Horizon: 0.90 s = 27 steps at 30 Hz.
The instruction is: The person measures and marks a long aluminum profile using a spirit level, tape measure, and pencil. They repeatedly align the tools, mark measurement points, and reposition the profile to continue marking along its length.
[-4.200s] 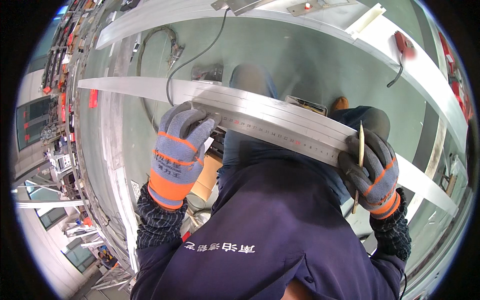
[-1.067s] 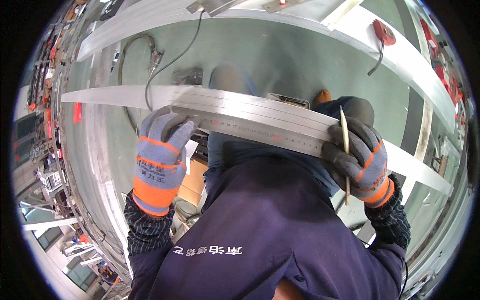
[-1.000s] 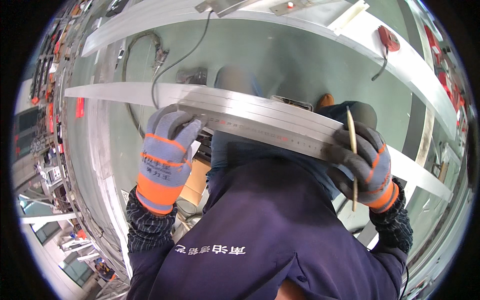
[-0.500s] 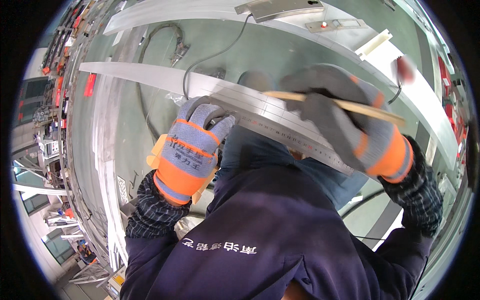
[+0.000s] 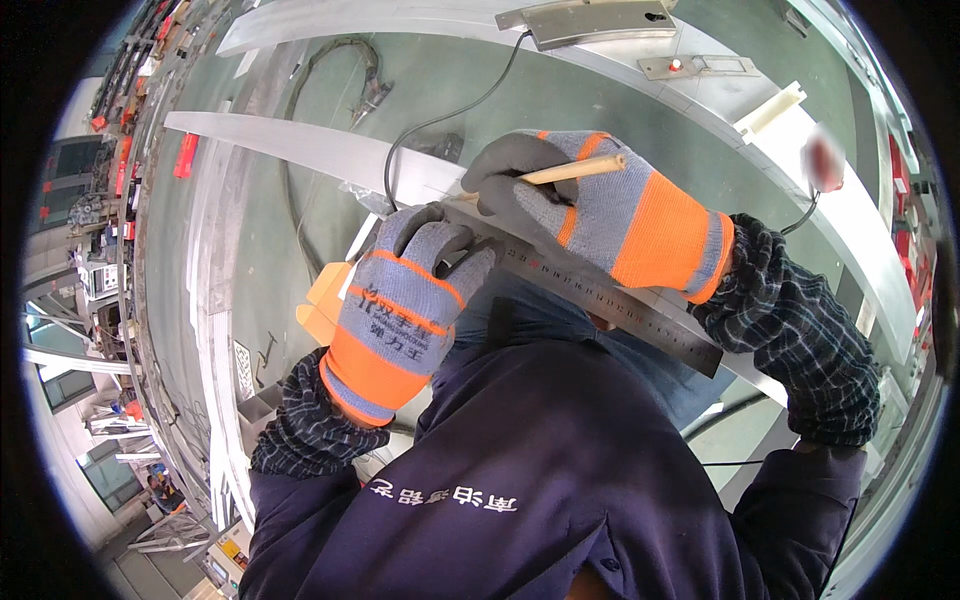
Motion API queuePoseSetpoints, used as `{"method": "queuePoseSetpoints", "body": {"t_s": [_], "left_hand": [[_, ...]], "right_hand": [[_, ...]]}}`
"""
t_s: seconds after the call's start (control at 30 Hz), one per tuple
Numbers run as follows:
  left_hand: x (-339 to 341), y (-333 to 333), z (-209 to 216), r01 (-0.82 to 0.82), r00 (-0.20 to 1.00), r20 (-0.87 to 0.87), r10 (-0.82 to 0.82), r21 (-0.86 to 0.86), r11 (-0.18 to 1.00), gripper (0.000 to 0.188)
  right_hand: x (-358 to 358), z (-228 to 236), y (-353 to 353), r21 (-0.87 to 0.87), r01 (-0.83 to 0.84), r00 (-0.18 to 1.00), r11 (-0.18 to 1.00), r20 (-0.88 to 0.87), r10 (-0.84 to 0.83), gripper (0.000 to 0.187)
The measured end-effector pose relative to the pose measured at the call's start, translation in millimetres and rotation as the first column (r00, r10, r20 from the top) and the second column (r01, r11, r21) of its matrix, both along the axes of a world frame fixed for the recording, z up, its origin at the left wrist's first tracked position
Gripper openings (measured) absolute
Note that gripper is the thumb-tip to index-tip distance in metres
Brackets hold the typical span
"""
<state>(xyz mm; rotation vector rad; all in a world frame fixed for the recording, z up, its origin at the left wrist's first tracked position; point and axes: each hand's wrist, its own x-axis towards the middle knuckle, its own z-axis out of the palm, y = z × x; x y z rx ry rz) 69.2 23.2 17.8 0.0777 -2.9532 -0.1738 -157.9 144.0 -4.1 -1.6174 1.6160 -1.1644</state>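
A steel ruler lies slantwise along a long pale metal profile in front of my body. My left hand, in a grey and orange work glove, grips the ruler near its left end, with the fingertips pressed over it. My right hand, gloved alike, is closed around a thin wooden pencil. The pencil's blunt end points up and right. Its lower end sits by the profile near my left fingertips, mostly hidden by the glove, so I cannot tell whether it touches the metal.
A second pale profile curves across the far side, with a metal plate and a blurred red, round-ended object on it. A dark cable loops down to the near profile. An orange-yellow piece sits beside my left wrist.
My right hand has moved left along the ruler toward my left hand, carrying the pencil. The ruler's right end is now uncovered. My left hand stays on the ruler.
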Motion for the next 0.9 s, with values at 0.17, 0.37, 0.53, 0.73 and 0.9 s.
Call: {"method": "queuePoseSetpoints", "body": {"t_s": [0.17,0.37,0.53,0.73,0.9], "left_hand": [[-1,4,10,-0.021,0.999,0.045,0.021,0.012,1.000,0.042],[2,1,5,-0.014,0.999,0.036,0.014,0.000,1.000,0.045],[3,0,3,-0.009,0.999,0.054,0.008,0.030,0.999,0.045],[-2,2,8,-0.014,0.999,0.043,0.013,0.015,1.000,0.050],[-3,2,12,-0.010,0.998,0.061,0.009,0.018,1.000,0.059]], "right_hand": [[7,-2,-5,-0.040,-0.005,0.999,0.999,-0.038,0.003,0.029],[5,19,-4,0.076,0.016,1.000,0.997,-0.027,-0.014,0.039],[0,26,27,0.081,0.098,0.986,0.992,-0.139,-0.086,0.036],[-14,40,83,0.187,0.102,0.987,0.977,-0.145,-0.076,0.030],[-18,70,136,0.302,0.081,0.997,0.950,-0.036,-0.074,0.022]]}}
